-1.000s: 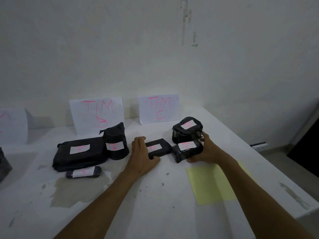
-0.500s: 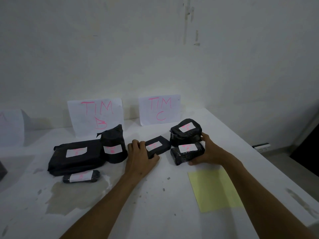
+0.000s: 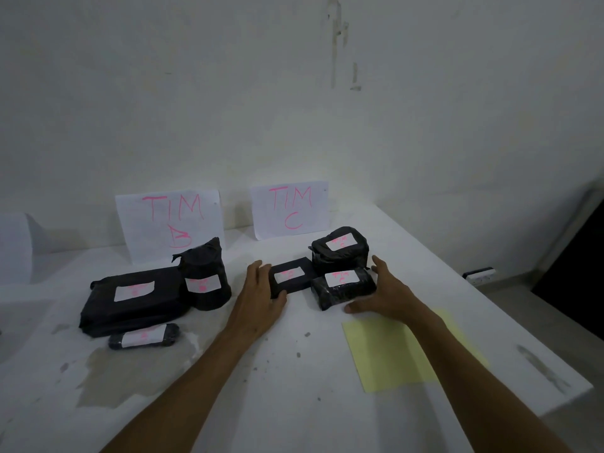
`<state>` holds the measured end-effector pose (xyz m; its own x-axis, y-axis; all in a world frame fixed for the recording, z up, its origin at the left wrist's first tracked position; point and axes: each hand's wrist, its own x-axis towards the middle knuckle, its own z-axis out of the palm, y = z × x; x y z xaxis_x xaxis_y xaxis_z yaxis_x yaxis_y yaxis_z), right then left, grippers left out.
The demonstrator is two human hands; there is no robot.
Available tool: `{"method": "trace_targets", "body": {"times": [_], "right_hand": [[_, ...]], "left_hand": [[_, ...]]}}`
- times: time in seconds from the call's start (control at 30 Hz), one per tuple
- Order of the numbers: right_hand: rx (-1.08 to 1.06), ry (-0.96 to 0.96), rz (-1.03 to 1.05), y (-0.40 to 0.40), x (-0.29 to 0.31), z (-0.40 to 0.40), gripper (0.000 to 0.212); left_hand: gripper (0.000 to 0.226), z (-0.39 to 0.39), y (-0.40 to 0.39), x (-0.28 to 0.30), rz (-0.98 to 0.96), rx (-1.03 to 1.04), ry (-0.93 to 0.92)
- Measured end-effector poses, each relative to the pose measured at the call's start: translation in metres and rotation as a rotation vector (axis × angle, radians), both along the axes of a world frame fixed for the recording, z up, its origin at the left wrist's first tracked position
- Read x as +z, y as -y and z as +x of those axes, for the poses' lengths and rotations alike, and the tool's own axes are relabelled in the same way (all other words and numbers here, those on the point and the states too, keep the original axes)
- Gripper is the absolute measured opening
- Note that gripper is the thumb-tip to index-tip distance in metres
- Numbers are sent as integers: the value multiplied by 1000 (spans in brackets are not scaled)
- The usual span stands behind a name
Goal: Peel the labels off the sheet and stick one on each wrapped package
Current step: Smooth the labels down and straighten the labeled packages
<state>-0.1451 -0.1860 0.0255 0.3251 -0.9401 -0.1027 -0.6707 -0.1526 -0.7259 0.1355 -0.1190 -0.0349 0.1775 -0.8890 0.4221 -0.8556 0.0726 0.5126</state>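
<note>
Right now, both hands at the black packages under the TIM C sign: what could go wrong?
1. The left hand touches the small flat black package beside the glossy black wrapped brick; a shove could push one into the other.
2. The right hand could smear that brick's pink-inked white label.
3. The right forearm hangs over the yellow backing sheet and might drag it.

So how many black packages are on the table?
6: a flat one, a tall one and a thin one by the B sign; three by the C sign. More may lie off-frame left.
</note>
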Motion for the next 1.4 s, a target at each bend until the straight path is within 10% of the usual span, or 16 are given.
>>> {"method": "trace_targets", "body": {"times": [0.73,1.2,1.4], "right_hand": [[151,-245,-555,-33,-14,8,68],[209,-311,-550,-39,-19,10,83],[-13,-61,-466,-53,-7,-11,73]], "left_hand": [[53,-6,-13,2,22,124,213],[69,-8,-20,-1,85,124,154],[33,-34,-61,9,-148,26,74]]}}
